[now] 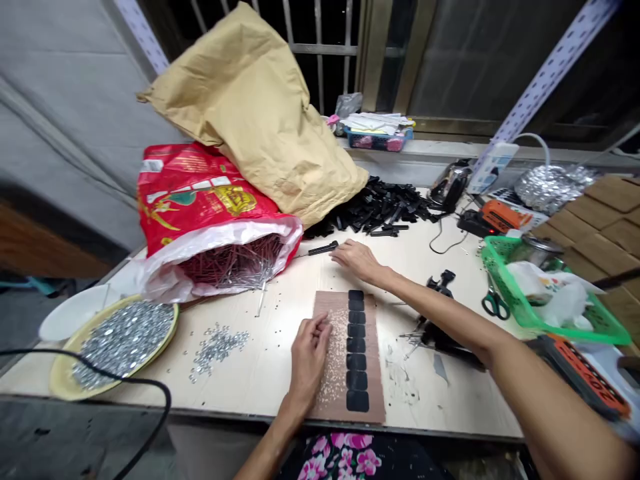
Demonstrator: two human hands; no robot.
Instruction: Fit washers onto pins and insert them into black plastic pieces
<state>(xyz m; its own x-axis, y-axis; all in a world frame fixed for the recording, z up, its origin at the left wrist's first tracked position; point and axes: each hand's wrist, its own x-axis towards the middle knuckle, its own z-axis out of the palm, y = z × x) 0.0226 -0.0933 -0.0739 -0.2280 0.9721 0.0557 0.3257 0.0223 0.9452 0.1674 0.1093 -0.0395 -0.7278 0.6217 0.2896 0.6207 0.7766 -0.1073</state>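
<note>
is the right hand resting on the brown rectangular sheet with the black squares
No, the right hand is beyond the far edge of the brown rectangular sheet, near a slim black stick.

1. Reaching well forward with bare right arm (465,327), slanting in from lower right.
2. Showing right hand (356,260) back-up, fingers (342,253) bent, pointing left.
3. Holding bare left forearm (277,430) closer in, angled forward.
4. Curling left hand (308,351) loosely, lower than right, wrist nearly straight.
</note>
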